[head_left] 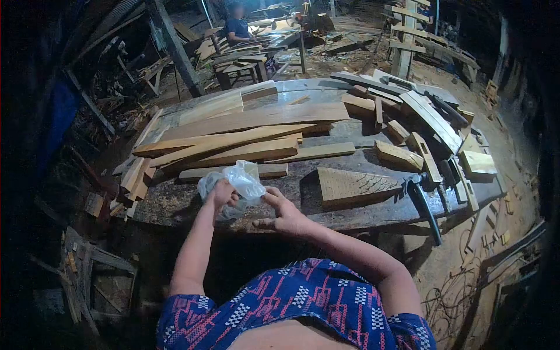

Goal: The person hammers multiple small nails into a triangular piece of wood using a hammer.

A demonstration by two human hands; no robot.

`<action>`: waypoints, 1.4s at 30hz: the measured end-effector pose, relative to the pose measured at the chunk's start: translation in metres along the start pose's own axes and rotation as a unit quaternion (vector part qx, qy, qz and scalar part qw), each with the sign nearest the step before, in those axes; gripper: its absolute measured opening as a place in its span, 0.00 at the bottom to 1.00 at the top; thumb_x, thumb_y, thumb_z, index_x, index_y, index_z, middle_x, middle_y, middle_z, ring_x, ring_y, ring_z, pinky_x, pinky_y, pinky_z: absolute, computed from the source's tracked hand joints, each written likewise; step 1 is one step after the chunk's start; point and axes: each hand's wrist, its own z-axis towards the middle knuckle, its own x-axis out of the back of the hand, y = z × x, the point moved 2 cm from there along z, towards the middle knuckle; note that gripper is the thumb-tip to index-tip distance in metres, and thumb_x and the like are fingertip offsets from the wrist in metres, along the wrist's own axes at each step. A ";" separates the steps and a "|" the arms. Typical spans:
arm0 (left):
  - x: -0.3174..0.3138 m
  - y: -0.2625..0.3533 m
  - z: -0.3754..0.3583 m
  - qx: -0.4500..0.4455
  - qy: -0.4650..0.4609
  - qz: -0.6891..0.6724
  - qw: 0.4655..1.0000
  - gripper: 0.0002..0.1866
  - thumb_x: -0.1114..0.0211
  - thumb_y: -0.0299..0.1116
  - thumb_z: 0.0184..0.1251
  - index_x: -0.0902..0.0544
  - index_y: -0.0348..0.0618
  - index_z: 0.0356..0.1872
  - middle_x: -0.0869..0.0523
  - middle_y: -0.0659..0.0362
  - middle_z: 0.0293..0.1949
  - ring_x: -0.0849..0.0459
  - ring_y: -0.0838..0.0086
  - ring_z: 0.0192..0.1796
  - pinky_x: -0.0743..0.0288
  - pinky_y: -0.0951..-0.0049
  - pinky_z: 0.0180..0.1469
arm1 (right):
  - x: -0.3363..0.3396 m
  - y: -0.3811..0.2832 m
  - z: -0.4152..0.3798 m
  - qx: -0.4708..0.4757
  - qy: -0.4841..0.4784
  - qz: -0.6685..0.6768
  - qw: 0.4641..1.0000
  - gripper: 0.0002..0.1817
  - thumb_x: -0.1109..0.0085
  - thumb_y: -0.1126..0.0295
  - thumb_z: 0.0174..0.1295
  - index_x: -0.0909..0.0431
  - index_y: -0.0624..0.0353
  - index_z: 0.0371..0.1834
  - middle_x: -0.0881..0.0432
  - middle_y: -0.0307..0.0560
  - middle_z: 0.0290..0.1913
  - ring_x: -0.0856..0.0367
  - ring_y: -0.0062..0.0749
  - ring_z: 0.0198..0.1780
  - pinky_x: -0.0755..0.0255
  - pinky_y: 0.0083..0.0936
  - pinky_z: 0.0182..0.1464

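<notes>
A crumpled clear plastic bag point(244, 182) is at the near edge of a dark wooden workbench point(169, 204). My left hand point(221, 195) has its fingers curled into the bag and grips it. My right hand point(286, 214) is just right of the bag, thumb and fingers apart, with the index fingertip right at the bag's edge. Behind the bag lies a short wooden strip point(271, 170). To the right of my hands sits a thick tapered wood block point(357, 185), and beyond it a hammer point(424, 207) with its handle over the bench edge.
Long boards point(262, 118) and beams point(233, 143) are stacked across the bench. A wooden hand plane point(424, 156) and several cut blocks point(399, 156) crowd its right side. Farther back, a person point(237, 26) is behind a pile of planks point(248, 58). A post point(174, 46) leans beyond the bench.
</notes>
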 end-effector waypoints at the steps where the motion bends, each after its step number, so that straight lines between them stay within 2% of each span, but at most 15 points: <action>1: -0.003 0.006 0.006 0.000 0.000 -0.003 1.000 0.06 0.46 0.28 0.62 0.23 0.37 0.35 0.21 0.55 0.23 0.23 0.70 0.18 0.29 0.69 0.17 | 0.003 0.000 0.000 -0.005 0.026 0.014 1.000 0.37 0.31 0.60 0.51 0.35 0.59 0.63 0.40 0.55 0.64 0.39 0.48 0.66 0.42 0.36 0.66; 3: -0.008 0.009 0.023 -0.028 0.023 0.052 0.998 0.08 0.46 0.30 0.62 0.22 0.36 0.36 0.20 0.55 0.24 0.22 0.68 0.19 0.28 0.67 0.18 | 0.009 0.003 -0.001 -0.015 0.046 0.025 0.999 0.37 0.30 0.60 0.50 0.34 0.60 0.63 0.39 0.54 0.64 0.38 0.47 0.66 0.42 0.35 0.66; 4: 0.005 -0.001 0.055 -0.294 -0.057 0.354 0.886 0.09 0.45 0.31 0.62 0.22 0.36 0.36 0.20 0.55 0.25 0.21 0.68 0.20 0.27 0.67 0.20 | 0.013 0.010 0.000 -0.011 0.055 0.012 0.998 0.37 0.29 0.61 0.50 0.34 0.60 0.62 0.40 0.53 0.64 0.38 0.45 0.65 0.41 0.35 0.66; 5: 0.018 -0.020 0.080 -0.503 -0.126 0.592 0.617 0.10 0.44 0.33 0.62 0.21 0.36 0.36 0.20 0.56 0.25 0.21 0.68 0.21 0.27 0.68 0.21 | 0.015 0.014 0.000 -0.007 0.061 0.000 0.998 0.37 0.29 0.61 0.49 0.34 0.60 0.62 0.40 0.52 0.64 0.37 0.43 0.65 0.40 0.34 0.65; 7: 0.014 -0.020 0.084 -0.168 -0.081 0.417 0.890 0.18 0.37 0.45 0.54 0.18 0.42 0.39 0.15 0.58 0.37 0.18 0.62 0.42 0.27 0.58 0.48 | 0.017 0.014 -0.001 -0.004 0.072 0.024 0.997 0.35 0.29 0.66 0.50 0.33 0.60 0.61 0.40 0.49 0.64 0.36 0.40 0.64 0.39 0.33 0.65; 9: 0.038 -0.053 0.123 -0.299 -0.053 0.363 0.881 0.19 0.36 0.45 0.53 0.18 0.41 0.40 0.15 0.56 0.35 0.17 0.59 0.41 0.25 0.60 0.43 | 0.015 0.022 -0.003 -0.020 0.088 0.035 0.995 0.38 0.27 0.62 0.46 0.32 0.61 0.61 0.36 0.55 0.62 0.35 0.46 0.63 0.41 0.32 0.65; 10: 0.011 0.007 0.058 -0.282 -0.043 0.356 0.890 0.19 0.36 0.45 0.53 0.18 0.41 0.40 0.15 0.56 0.35 0.17 0.59 0.41 0.25 0.60 0.43 | 0.013 0.025 -0.005 -0.021 0.094 0.038 0.995 0.38 0.27 0.62 0.46 0.33 0.61 0.61 0.36 0.55 0.62 0.35 0.45 0.63 0.40 0.32 0.64; 11: 0.005 0.066 -0.015 -0.148 0.040 0.191 0.969 0.21 0.36 0.45 0.54 0.19 0.36 0.40 0.15 0.52 0.36 0.18 0.54 0.42 0.25 0.60 0.44 | 0.012 0.026 -0.006 -0.020 0.102 0.041 0.994 0.38 0.27 0.63 0.46 0.33 0.61 0.61 0.36 0.54 0.62 0.34 0.45 0.62 0.40 0.32 0.64; 14: 0.011 0.058 -0.003 -0.083 0.115 0.412 0.900 0.20 0.39 0.45 0.56 0.19 0.37 0.41 0.15 0.49 0.38 0.18 0.51 0.43 0.25 0.60 0.46 | 0.016 0.015 -0.009 -0.070 0.081 0.067 0.992 0.35 0.29 0.65 0.49 0.33 0.61 0.61 0.40 0.49 0.65 0.36 0.41 0.64 0.41 0.36 0.65; 17: 0.005 0.033 0.014 -0.068 0.128 0.415 0.898 0.13 0.39 0.42 0.54 0.15 0.52 0.38 0.16 0.50 0.41 0.18 0.56 0.44 0.25 0.62 0.49 | 0.020 0.009 -0.011 -0.096 0.072 0.075 0.990 0.32 0.31 0.66 0.52 0.32 0.62 0.60 0.43 0.46 0.66 0.38 0.39 0.66 0.44 0.39 0.66; 21: -0.007 0.024 0.020 -0.097 0.081 0.510 0.851 0.16 0.38 0.37 0.50 0.16 0.55 0.43 0.17 0.53 0.47 0.18 0.60 0.49 0.26 0.61 0.54 | 0.023 0.010 -0.014 -0.109 0.065 0.083 0.988 0.31 0.31 0.65 0.52 0.31 0.61 0.59 0.44 0.46 0.66 0.38 0.38 0.66 0.44 0.40 0.66; 27: -0.024 0.044 -0.019 -0.141 0.028 0.565 0.812 0.29 0.38 0.32 0.49 0.26 0.48 0.58 0.28 0.50 0.62 0.30 0.58 0.64 0.37 0.63 0.66 | 0.021 0.008 -0.022 -0.114 0.059 0.091 0.988 0.34 0.31 0.66 0.52 0.34 0.62 0.62 0.43 0.46 0.66 0.36 0.38 0.65 0.41 0.37 0.64; 30: -0.025 0.029 -0.010 -0.230 0.072 0.575 0.782 0.31 0.39 0.36 0.48 0.28 0.44 0.58 0.28 0.47 0.61 0.30 0.55 0.63 0.36 0.61 0.66 | 0.019 0.012 -0.026 -0.135 0.056 0.095 0.985 0.35 0.31 0.66 0.52 0.36 0.63 0.63 0.42 0.46 0.66 0.35 0.38 0.65 0.41 0.37 0.63; 40: -0.029 0.020 0.005 -0.177 0.019 0.585 0.791 0.29 0.39 0.30 0.48 0.27 0.42 0.58 0.29 0.46 0.61 0.32 0.56 0.65 0.37 0.61 0.66 | 0.018 0.025 -0.023 -0.120 0.065 0.118 0.984 0.34 0.32 0.73 0.52 0.36 0.62 0.63 0.44 0.43 0.64 0.32 0.39 0.61 0.30 0.32 0.57; 42: -0.025 0.023 0.002 -0.265 0.044 0.554 0.788 0.26 0.40 0.30 0.50 0.24 0.42 0.55 0.27 0.46 0.60 0.28 0.55 0.62 0.34 0.60 0.63 | 0.017 0.024 -0.023 -0.121 0.071 0.124 0.982 0.34 0.32 0.73 0.52 0.36 0.63 0.63 0.44 0.43 0.64 0.32 0.38 0.60 0.30 0.31 0.57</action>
